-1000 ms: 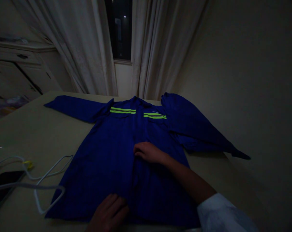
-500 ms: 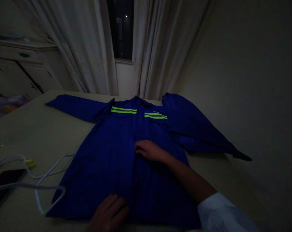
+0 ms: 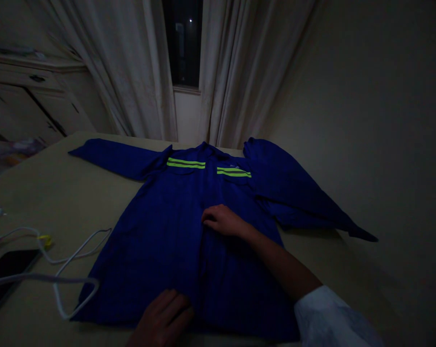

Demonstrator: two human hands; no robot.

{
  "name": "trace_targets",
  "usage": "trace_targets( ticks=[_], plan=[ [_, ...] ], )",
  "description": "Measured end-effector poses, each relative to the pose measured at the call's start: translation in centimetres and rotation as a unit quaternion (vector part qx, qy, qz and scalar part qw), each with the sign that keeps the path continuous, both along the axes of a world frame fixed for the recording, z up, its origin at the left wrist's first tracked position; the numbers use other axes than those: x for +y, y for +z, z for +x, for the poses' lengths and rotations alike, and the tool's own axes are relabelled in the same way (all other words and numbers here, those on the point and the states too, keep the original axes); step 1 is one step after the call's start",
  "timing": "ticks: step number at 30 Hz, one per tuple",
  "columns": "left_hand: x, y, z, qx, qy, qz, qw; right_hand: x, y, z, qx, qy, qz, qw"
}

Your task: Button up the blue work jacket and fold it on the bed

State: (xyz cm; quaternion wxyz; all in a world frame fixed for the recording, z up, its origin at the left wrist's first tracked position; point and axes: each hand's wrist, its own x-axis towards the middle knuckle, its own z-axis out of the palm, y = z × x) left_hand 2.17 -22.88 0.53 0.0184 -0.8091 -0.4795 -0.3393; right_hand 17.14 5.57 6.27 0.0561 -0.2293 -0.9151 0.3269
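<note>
A dark blue long-sleeved jacket (image 3: 167,226) with two pairs of bright yellow-green chest stripes (image 3: 186,163) lies spread front-up on a pale table (image 3: 47,197). My right hand (image 3: 223,220) rests on the middle of the jacket front, fingers curled and pressed on the cloth near the centre seam. My left hand (image 3: 163,318) lies on the bottom hem near the table's front edge, fingers bent down onto the fabric. The left sleeve stretches out flat; the right sleeve (image 3: 297,193) hangs folded over the table's right edge.
A white cable (image 3: 64,260) loops on the table left of the jacket, beside a dark phone (image 3: 4,272). White curtains (image 3: 131,72) and a dark window are behind the table; a pale cabinet (image 3: 30,101) stands at the far left. A bare wall is at the right.
My right hand has slid slightly further up the jacket front. The left hand stays on the hem. The view has tilted a little.
</note>
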Motion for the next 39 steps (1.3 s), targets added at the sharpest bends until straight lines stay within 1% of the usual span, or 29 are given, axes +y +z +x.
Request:
trace_targets(
  ticks=[4,7,11,15,19,23,27,30,35,39],
  plan=[
    [0.0,0.3,-0.1,-0.001,-0.001,-0.014,1.000,0.3,-0.2,-0.2,-0.011,-0.023,-0.054,0.998],
    [0.0,0.4,-0.1,0.000,0.001,-0.019,1.000,0.6,-0.4,-0.4,-0.023,-0.037,-0.079,0.996],
    [-0.1,0.1,0.1,-0.012,0.004,-0.009,1.000,1.0,-0.8,-0.7,-0.026,-0.048,-0.105,0.993],
    [-0.1,-0.3,0.1,-0.015,0.006,-0.010,1.000,1.2,-0.9,-0.8,-0.029,-0.054,-0.149,0.987],
    [-0.1,-0.3,-0.1,-0.021,-0.002,-0.010,1.000,1.3,-1.1,-0.8,-0.018,-0.058,-0.162,0.985],
    [0.0,0.1,-0.2,0.013,-0.009,-0.019,1.000,1.3,-1.3,-0.7,-0.003,-0.063,-0.172,0.983],
    [0.1,0.6,0.0,-0.002,-0.006,-0.015,1.000,1.2,-1.4,-0.7,0.002,-0.062,-0.172,0.983],
    [0.2,0.6,0.2,-0.018,0.002,-0.014,1.000,0.9,-1.2,-0.7,0.005,-0.050,-0.166,0.985],
    [0.1,0.1,0.1,-0.010,-0.012,-0.013,1.000,0.1,-1.0,-0.4,0.034,-0.013,-0.083,0.996],
    [0.0,-0.2,-0.2,-0.004,-0.023,-0.028,0.999,-0.3,-1.5,0.1,0.058,0.007,-0.056,0.997]
  ],
)
